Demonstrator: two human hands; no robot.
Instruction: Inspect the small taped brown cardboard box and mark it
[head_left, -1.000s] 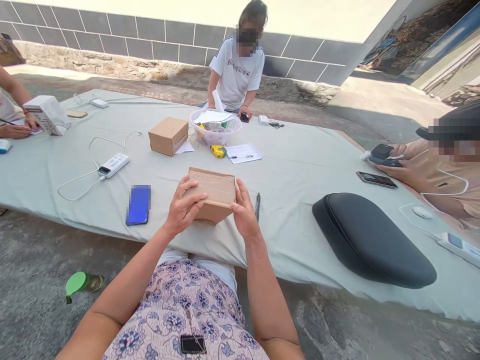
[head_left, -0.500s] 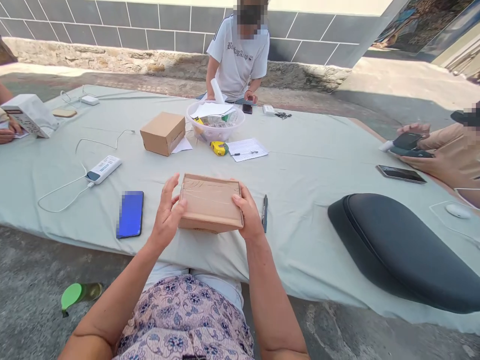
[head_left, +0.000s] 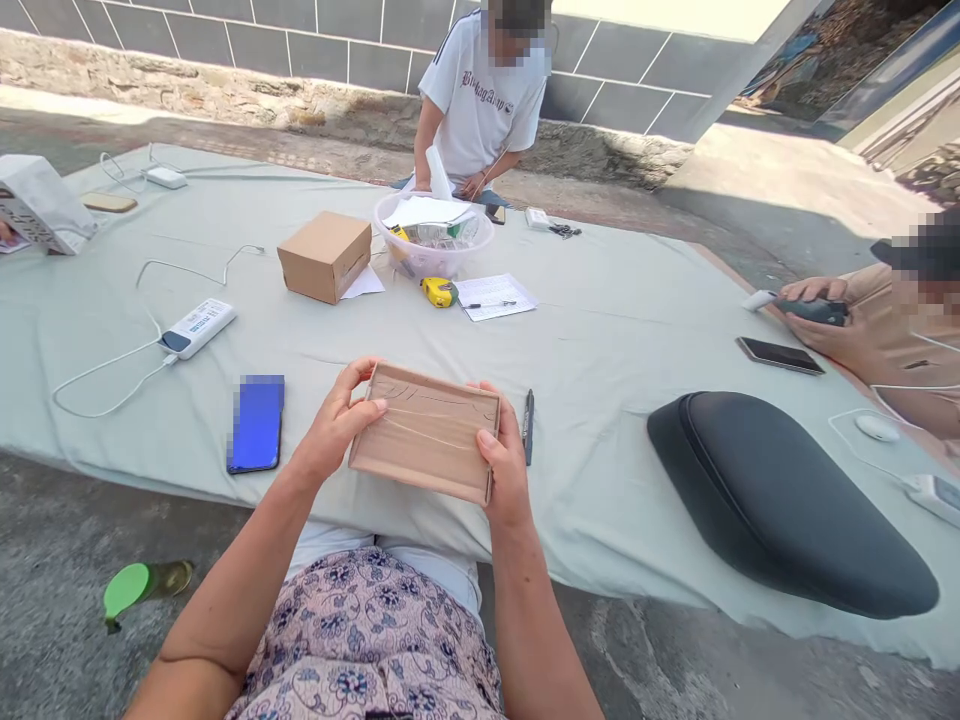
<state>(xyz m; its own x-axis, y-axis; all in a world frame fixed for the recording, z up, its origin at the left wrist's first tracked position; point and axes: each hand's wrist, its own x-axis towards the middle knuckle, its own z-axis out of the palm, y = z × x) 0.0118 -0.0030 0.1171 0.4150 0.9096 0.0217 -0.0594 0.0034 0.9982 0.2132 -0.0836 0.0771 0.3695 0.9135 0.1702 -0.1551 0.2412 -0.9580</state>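
Observation:
A small cardboard box [head_left: 424, 430] with clear tape across its top face is held between both my hands above the near edge of the pale green sheet [head_left: 600, 340]. My left hand [head_left: 334, 425] grips its left end, thumb on top. My right hand [head_left: 506, 460] clasps its right end, thumb on the top face. A dark pen [head_left: 527, 425] lies on the sheet just right of my right hand. A blue phone [head_left: 257, 422] lies to the left of my left hand.
On the sheet lie a second cardboard box [head_left: 325, 256], a clear bowl [head_left: 433, 240] of items, a yellow tape measure [head_left: 438, 291], a paper with pen [head_left: 493, 296], a white power bank [head_left: 196, 327] with cable and a black cushion [head_left: 780, 500]. Other people sit around. A green-capped bottle [head_left: 142, 582] lies on the ground.
The box has been turned in my hands so its broad taped face points up towards me. My left hand, loose half a second ago, now grips its left end.

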